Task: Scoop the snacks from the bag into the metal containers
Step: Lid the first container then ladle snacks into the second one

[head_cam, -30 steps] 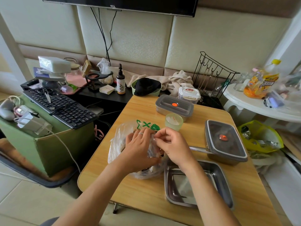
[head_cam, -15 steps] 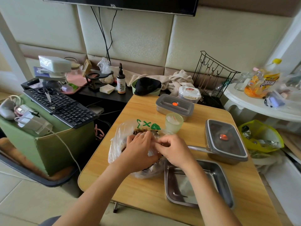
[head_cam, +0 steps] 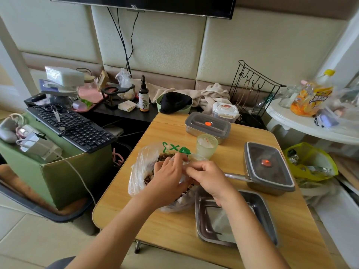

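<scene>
A lived-in room of a home, not a workplace; a TV (head_cam: 141, 4) hangs on a padded wall (head_cam: 155, 45) with its cables dangling; a keyboard (head_cam: 71, 127) lies across a cardboard box (head_cam: 73, 171); a towel (head_cam: 213, 94) is heaped beside a green bowl (head_cam: 186, 110); a small wooden table (head_cam: 174, 226) carries a bag (head_cam: 141, 166) of snacks, a cup (head_cam: 206, 145) and lidded tins (head_cam: 207, 126); a white side table (head_cam: 303, 123) holds a drink bottle (head_cam: 314, 96) and jars (head_cam: 287, 96); a wire rack (head_cam: 252, 86) stands by the wall; the floor (head_cam: 29, 239) is pale tile.
</scene>
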A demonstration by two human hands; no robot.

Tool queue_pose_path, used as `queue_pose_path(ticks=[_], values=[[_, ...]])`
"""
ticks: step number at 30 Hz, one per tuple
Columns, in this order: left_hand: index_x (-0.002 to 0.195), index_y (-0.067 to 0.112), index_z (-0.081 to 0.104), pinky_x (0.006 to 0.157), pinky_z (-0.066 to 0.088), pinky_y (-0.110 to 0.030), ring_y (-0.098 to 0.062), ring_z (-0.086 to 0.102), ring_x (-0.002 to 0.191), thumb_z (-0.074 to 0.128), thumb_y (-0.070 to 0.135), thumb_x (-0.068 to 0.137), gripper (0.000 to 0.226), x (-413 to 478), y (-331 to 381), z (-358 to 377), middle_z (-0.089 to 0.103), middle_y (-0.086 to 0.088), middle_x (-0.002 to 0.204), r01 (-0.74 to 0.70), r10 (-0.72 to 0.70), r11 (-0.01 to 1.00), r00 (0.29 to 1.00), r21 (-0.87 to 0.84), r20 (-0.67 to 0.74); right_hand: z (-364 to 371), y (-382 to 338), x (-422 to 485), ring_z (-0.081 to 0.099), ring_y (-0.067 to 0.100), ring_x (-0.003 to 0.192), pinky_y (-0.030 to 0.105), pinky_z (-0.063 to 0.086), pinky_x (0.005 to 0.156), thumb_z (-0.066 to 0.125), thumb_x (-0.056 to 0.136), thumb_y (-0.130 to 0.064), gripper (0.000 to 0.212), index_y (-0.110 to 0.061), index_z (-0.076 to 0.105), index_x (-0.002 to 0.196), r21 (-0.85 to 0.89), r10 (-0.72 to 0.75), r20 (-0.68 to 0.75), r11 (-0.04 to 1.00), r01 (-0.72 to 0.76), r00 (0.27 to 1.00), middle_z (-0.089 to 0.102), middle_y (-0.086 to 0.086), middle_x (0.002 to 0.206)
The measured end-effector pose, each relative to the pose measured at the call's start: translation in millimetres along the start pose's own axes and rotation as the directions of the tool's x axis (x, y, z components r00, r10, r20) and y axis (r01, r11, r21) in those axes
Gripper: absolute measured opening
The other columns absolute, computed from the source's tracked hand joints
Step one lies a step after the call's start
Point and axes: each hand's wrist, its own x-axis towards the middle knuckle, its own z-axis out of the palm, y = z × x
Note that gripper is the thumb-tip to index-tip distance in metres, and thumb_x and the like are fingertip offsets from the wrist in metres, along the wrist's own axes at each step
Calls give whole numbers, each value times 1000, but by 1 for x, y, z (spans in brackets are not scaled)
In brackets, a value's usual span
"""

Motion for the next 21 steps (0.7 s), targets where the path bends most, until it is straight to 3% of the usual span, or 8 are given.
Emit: queue_pose_path(ticks=[3, 7, 11, 14, 17, 21], values=[[137, 26, 30, 103, 29, -38, -12, 44, 117, 59, 35, 98, 49, 0, 1, 0, 49, 12, 130, -32, 32, 999, 999, 1, -33, -3, 2, 1, 71, 7, 93, 25, 54, 88, 68, 98, -25, 16, -24, 84, 98, -6, 28, -15, 1000, -28, 999, 80, -8, 95], [140, 28, 25, 106, 29, -38, -13, 43, 127, 66, 36, 93, 63, 0, 1, 0, 48, 11, 136, -39, 38, 999, 997, -10, -63, -3, 7, 3, 65, 3, 73, 31, 54, 79, 73, 96, -30, 12, -27, 84, 94, -73, 19, -7, 997, -19, 1000, 77, -10, 83], [140, 28, 24, 108, 30, -42, -10, 48, 126, 69, 50, 86, 74, 1, -2, -2, 52, 12, 135, 40, -42, 997, 999, -67, -35, -5, 6, 5, 72, 10, 96, 38, 58, 93, 74, 95, -28, 11, -31, 85, 94, -51, -15, -74, 999, 12, 997, 80, -13, 94], [133, 32, 27, 106, 28, -38, -12, 54, 118, 65, 31, 88, 59, 3, -7, -3, 59, 13, 122, 71, -71, 997, 997, -15, -4, -10, 6, 6, 71, 9, 102, 34, 54, 95, 79, 90, -42, 15, -30, 84, 96, -45, -37, -118, 998, 32, 992, 79, -15, 94], [127, 29, 41, 100, 22, -31, -14, 52, 106, 54, 13, 89, 43, 5, -8, -9, 57, 11, 107, 119, -111, 989, 990, 93, -89, -14, 8, 6, 69, 1, 102, 22, 50, 88, 77, 92, -31, 6, -34, 82, 89, -85, -82, -158, 994, 69, 984, 78, -19, 94], [123, 27, 52, 95, 15, -29, -16, 48, 112, 49, 13, 96, 30, 7, -9, -16, 53, 9, 114, 154, -129, 964, 984, 218, -123, -17, 9, 7, 68, -8, 91, 5, 47, 72, 78, 92, -28, 8, -26, 83, 98, -189, -155, -177, 975, 120, 972, 78, -16, 94]])
